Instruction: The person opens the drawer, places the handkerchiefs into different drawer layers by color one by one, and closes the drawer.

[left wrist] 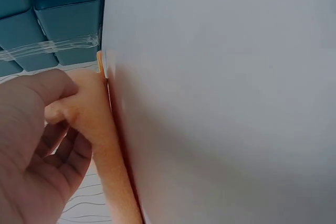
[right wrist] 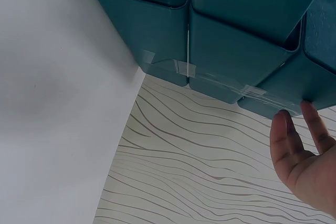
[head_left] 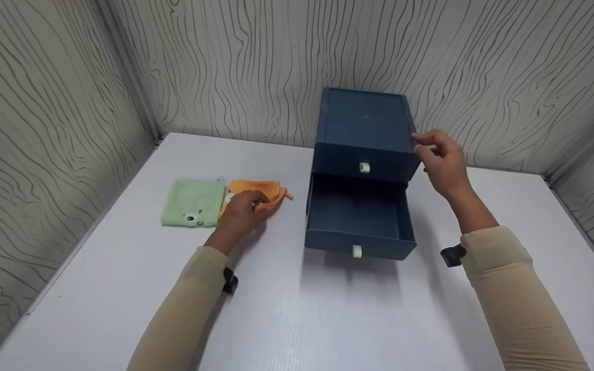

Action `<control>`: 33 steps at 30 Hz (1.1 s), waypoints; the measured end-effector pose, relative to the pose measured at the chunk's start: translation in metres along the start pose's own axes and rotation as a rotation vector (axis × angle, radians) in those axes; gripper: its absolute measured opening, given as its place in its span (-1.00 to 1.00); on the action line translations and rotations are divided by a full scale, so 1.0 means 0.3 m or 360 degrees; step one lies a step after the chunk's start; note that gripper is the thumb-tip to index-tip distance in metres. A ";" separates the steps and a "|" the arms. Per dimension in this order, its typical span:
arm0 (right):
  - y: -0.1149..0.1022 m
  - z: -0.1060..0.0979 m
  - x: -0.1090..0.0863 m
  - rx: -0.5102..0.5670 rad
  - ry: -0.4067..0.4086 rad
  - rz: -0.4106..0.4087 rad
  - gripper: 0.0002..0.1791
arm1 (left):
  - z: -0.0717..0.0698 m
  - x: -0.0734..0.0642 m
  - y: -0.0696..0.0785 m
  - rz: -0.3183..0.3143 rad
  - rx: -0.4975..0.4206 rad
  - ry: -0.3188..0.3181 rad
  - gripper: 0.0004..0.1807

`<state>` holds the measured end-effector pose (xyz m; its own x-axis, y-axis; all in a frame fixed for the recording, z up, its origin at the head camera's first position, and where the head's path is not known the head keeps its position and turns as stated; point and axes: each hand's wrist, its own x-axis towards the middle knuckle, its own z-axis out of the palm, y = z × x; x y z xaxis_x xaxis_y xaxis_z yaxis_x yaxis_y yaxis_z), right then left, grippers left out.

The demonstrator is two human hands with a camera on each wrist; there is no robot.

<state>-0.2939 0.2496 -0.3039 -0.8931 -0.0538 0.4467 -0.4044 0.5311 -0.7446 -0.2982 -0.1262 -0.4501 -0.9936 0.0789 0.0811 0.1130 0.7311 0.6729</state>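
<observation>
My left hand (head_left: 240, 214) pinches a fold of an orange cloth (head_left: 257, 187) between thumb and fingers. In the left wrist view the pinched part of the orange cloth (left wrist: 100, 114) stands a little raised, close against the white table. Just left of it lies a folded green cloth (head_left: 194, 198) with a small animal face. My right hand (head_left: 444, 162) is at the right side edge of a dark blue drawer unit (head_left: 366, 121), fingertips touching or very near it; contact is unclear. Below the closed top drawer, a pulled-out drawer (head_left: 330, 241) shows a bare inside.
A white table (head_left: 276, 319) carries everything. Patterned wall panels (head_left: 235, 67) stand behind and at the sides. Clear tape (right wrist: 184, 69) runs across the drawer unit's stacked sections. White pull tabs (head_left: 357, 251) stick out from the drawer fronts.
</observation>
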 end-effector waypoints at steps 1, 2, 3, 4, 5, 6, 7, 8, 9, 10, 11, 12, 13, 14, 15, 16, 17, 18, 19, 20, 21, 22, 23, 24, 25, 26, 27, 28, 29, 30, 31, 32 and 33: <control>0.001 0.000 0.000 0.0001 0.0000 0.0001 -0.67 | -0.002 -0.002 0.001 0.0009 -0.0011 0.0025 -0.82; 0.001 0.000 0.000 -0.0009 0.0003 0.0003 -0.67 | -0.003 -0.004 0.001 0.0023 -0.0014 0.0050 -0.81; 0.002 0.001 0.000 -0.0010 0.0006 0.0004 -0.67 | -0.004 -0.005 0.002 0.0033 -0.0019 0.0077 -0.81; 0.004 0.001 0.001 -0.0012 0.0010 0.0006 -0.67 | -0.006 -0.007 0.003 0.0045 -0.0019 0.0103 -0.81; 0.009 0.002 0.002 -0.0002 0.0010 0.0004 -0.67 | -0.007 -0.008 0.003 0.0074 -0.0004 0.0131 -0.82; 0.014 0.003 0.004 0.0008 0.0010 0.0002 -0.68 | -0.009 -0.009 0.003 0.0099 0.0009 0.0157 -0.82; 0.023 0.004 0.007 0.0018 0.0012 0.0002 -0.68 | -0.011 -0.010 0.003 0.0121 0.0018 0.0180 -0.82; 0.036 0.005 0.011 0.0026 0.0012 0.0003 -0.68 | -0.014 -0.012 0.004 0.0137 0.0028 0.0204 -0.82; 0.051 0.006 0.017 0.0030 0.0014 0.0002 -0.69 | -0.018 -0.013 0.004 0.0153 0.0030 0.0228 -0.82; 0.068 0.008 0.022 0.0035 0.0017 0.0003 -0.69 | -0.022 -0.014 0.005 0.0178 0.0043 0.0256 -0.83; 0.085 0.009 0.028 0.0040 0.0016 0.0005 -0.69 | -0.026 -0.016 0.006 0.0203 0.0053 0.0282 -0.83; 0.100 0.009 0.033 0.0033 0.0019 0.0004 -0.69 | -0.031 -0.018 0.007 0.0209 0.0040 0.0303 -0.83; 0.115 0.010 0.038 0.0025 0.0022 0.0004 -0.69 | -0.036 -0.019 0.008 0.0218 0.0037 0.0326 -0.84; 0.125 0.011 0.042 0.0020 0.0023 0.0006 -0.69 | -0.042 -0.021 0.010 0.0228 0.0036 0.0350 -0.84; 0.129 0.011 0.043 0.0020 0.0024 0.0007 -0.69 | -0.047 -0.021 0.011 0.0243 0.0037 0.0372 -0.85; 0.128 0.011 0.043 0.0024 0.0025 0.0006 -0.69 | -0.052 -0.023 0.013 0.0254 0.0034 0.0390 -0.86; 0.119 0.010 0.041 0.0029 0.0023 0.0006 -0.69 | -0.057 -0.024 0.015 0.0257 0.0028 0.0399 -0.86; 0.105 0.009 0.036 0.0033 0.0021 0.0002 -0.69 | -0.062 -0.025 0.017 0.0258 0.0023 0.0413 -0.86; 0.089 0.008 0.031 0.0038 0.0021 0.0001 -0.69 | -0.067 -0.026 0.020 0.0259 0.0026 0.0423 -0.87; 0.072 0.007 0.026 0.0043 0.0019 0.0001 -0.69 | -0.071 -0.027 0.022 0.0264 0.0028 0.0436 -0.87; 0.058 0.006 0.021 0.0047 0.0018 -0.0003 -0.69 | -0.076 -0.029 0.025 0.0265 0.0028 0.0448 -0.87; 0.047 0.005 0.017 0.0050 0.0017 -0.0010 -0.68 | -0.080 -0.031 0.028 0.0263 0.0024 0.0457 -0.87; 0.048 0.004 0.017 0.0048 0.0016 -0.0012 -0.68 | -0.085 -0.033 0.031 0.0259 0.0025 0.0469 -0.88; 0.059 0.004 0.020 0.0054 0.0013 -0.0024 -0.68 | -0.090 -0.035 0.034 0.0258 0.0026 0.0484 -0.88; 0.074 0.003 0.024 0.0058 0.0011 -0.0033 -0.68 | -0.095 -0.038 0.036 0.0261 0.0025 0.0498 -0.89; 0.090 0.004 0.029 0.0049 0.0013 -0.0036 -0.68 | -0.100 -0.040 0.039 0.0261 0.0021 0.0508 -0.89; 0.106 0.005 0.034 0.0037 0.0015 -0.0038 -0.68 | -0.105 -0.043 0.042 0.0260 0.0014 0.0513 -0.88; 0.120 0.006 0.038 0.0022 0.0014 -0.0041 -0.68 | -0.109 -0.044 0.044 0.0259 0.0014 0.0519 -0.88; 0.133 0.007 0.042 0.0005 0.0016 -0.0039 -0.68 | -0.113 -0.046 0.047 0.0258 0.0014 0.0523 -0.87; 0.137 0.007 0.043 -0.0004 0.0017 -0.0037 -0.69 | -0.116 -0.048 0.049 0.0259 0.0013 0.0528 -0.87; 0.136 0.008 0.042 -0.0028 0.0021 -0.0027 -0.69 | -0.118 -0.050 0.051 0.0263 0.0014 0.0535 -0.86; 0.134 0.010 0.042 -0.0045 0.0025 -0.0017 -0.69 | -0.121 -0.052 0.054 0.0263 0.0015 0.0540 -0.86; 0.134 0.010 0.042 -0.0048 0.0025 -0.0015 -0.68 | -0.123 -0.053 0.057 0.0270 0.0015 0.0551 -0.85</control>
<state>-0.3220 0.2678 -0.3297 -0.8860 -0.0460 0.4614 -0.4065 0.5559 -0.7251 -0.2803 -0.1399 -0.4129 -0.8995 -0.0330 0.4356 0.2742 0.7337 0.6217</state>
